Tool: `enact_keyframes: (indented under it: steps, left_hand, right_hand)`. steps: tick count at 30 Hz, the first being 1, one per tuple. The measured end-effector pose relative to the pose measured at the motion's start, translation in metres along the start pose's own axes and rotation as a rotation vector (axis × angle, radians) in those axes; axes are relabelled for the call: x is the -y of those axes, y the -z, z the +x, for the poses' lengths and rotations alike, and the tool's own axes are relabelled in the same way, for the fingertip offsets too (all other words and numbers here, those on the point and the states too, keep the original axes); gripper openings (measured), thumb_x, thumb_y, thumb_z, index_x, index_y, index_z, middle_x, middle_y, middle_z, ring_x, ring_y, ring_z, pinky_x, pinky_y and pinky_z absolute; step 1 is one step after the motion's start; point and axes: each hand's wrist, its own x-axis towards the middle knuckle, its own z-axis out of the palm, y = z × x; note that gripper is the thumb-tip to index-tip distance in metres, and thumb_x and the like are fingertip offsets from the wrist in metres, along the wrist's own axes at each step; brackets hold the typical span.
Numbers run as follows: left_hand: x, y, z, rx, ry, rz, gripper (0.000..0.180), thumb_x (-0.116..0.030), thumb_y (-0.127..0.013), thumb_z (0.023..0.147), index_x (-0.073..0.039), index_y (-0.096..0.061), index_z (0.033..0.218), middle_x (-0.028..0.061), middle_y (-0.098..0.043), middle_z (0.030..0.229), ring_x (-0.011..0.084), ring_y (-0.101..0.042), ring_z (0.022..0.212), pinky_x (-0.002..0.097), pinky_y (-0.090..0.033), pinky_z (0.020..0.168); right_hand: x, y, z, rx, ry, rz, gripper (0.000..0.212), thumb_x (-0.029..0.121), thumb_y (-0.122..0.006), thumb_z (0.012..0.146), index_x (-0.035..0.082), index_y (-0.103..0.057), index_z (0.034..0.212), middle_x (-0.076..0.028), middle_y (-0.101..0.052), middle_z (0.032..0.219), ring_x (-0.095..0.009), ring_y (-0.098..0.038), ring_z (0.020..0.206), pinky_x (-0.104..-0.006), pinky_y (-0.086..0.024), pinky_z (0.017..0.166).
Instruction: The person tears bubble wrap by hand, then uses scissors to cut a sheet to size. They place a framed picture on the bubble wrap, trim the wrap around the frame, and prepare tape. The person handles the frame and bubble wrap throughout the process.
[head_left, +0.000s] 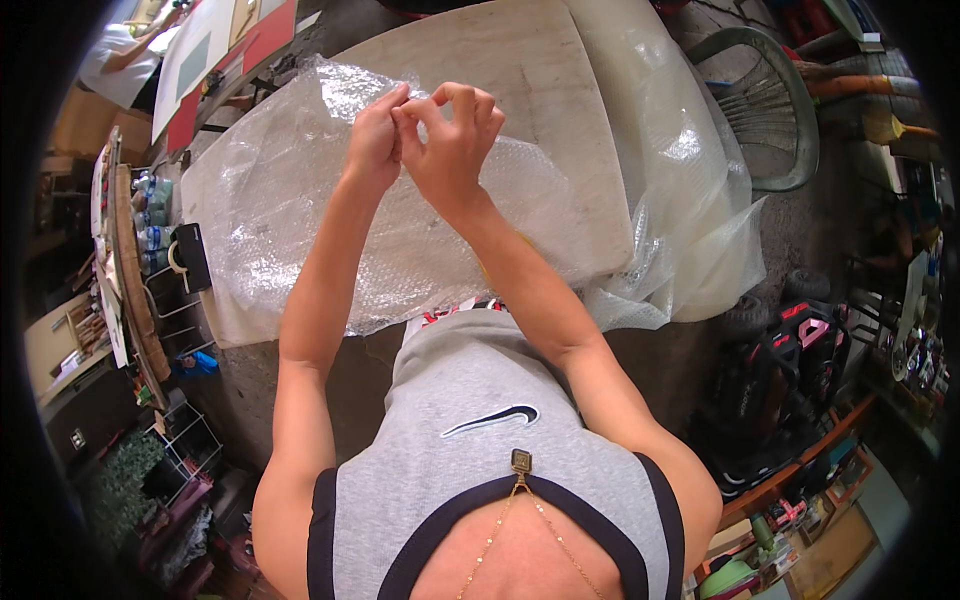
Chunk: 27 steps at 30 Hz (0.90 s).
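Note:
Both hands meet above the far part of the table, their fingertips close together. My left hand (374, 143) is closed, with thumb and fingers pressed together beside a shiny raised fold of bubble wrap. My right hand (452, 152) pinches with thumb and forefinger right against the left fingertips; its other fingers curl. Whatever lies between the fingertips is too small to make out. Beneath the hands, a sheet of clear bubble wrap (290, 225) covers the left and near parts of a pale tabletop (520, 75).
More bubble wrap (690, 215) hangs over the table's right side. Beyond it stands a dark green plastic chair (806, 120). Black-and-pink bags (790, 365) lie at the right. Bottles (152, 215) line a shelf at the left. A person in a white shirt (118, 65) is at the far left.

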Motion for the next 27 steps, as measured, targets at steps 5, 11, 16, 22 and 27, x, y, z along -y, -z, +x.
enact_keyframes:
  steps: [5, 11, 16, 22, 27]
  left_hand:
    - [-0.006, 0.017, 0.01, 0.068, -0.17, 0.249, 0.027, -0.027, -0.06, 0.091, -0.006, -0.06, 0.076, -0.0068, -0.042, 0.054, 0.0012, -0.03, 0.039, 0.0199, -0.02, 0.036]
    - [-0.016, 0.016, -0.003, 0.068, -0.321, 0.544, 0.028, -0.033, -0.062, 0.09, -0.007, -0.067, 0.082, -0.0079, -0.043, 0.056, -0.0004, -0.032, 0.043, 0.0185, -0.022, 0.038]
    - [-0.019, 0.017, -0.001, 0.023, -0.53, 0.72, 0.03, -0.034, -0.065, 0.087, -0.005, -0.071, 0.083, -0.0068, -0.05, 0.055, 0.0017, -0.038, 0.049, 0.0209, -0.029, 0.043]
    - [-0.019, 0.015, -0.014, -0.1, -0.752, 0.939, 0.024, -0.03, -0.069, 0.084, -0.006, -0.071, 0.083, 0.0006, -0.058, 0.056, 0.0048, -0.047, 0.049, 0.0237, -0.037, 0.046]
    - [-0.006, 0.005, -0.042, -0.151, -1.013, 1.207, 0.022, -0.031, -0.067, 0.084, -0.009, -0.069, 0.079, 0.0051, -0.064, 0.067, 0.0162, -0.059, 0.052, 0.0299, -0.046, 0.05]
  right_hand:
    - [-0.03, 0.025, 0.001, 0.162, -0.356, 0.484, 0.013, 0.019, -0.068, 0.082, 0.01, -0.072, 0.089, -0.005, -0.061, 0.093, -0.019, -0.057, 0.091, -0.0332, -0.044, 0.084]
    - [-0.073, 0.057, 0.009, 0.611, -0.432, 0.446, 0.019, 0.02, -0.067, 0.085, 0.005, -0.072, 0.096, -0.006, -0.07, 0.094, -0.017, -0.063, 0.089, -0.0308, -0.05, 0.078]
    - [-0.084, 0.053, 0.011, 0.604, -0.525, 0.687, 0.019, 0.015, -0.071, 0.083, 0.001, -0.071, 0.096, -0.006, -0.07, 0.083, -0.011, -0.064, 0.076, -0.0243, -0.051, 0.068]
    - [-0.102, 0.062, 0.03, 0.739, -0.525, 0.629, 0.016, 0.013, -0.07, 0.083, 0.0, -0.071, 0.091, -0.005, -0.069, 0.079, -0.01, -0.062, 0.072, -0.024, -0.05, 0.068]
    - [-0.086, 0.05, 0.069, 0.848, -0.384, 0.73, 0.022, 0.019, -0.066, 0.087, -0.001, -0.068, 0.097, -0.006, -0.068, 0.085, -0.01, -0.062, 0.08, -0.0225, -0.049, 0.075]
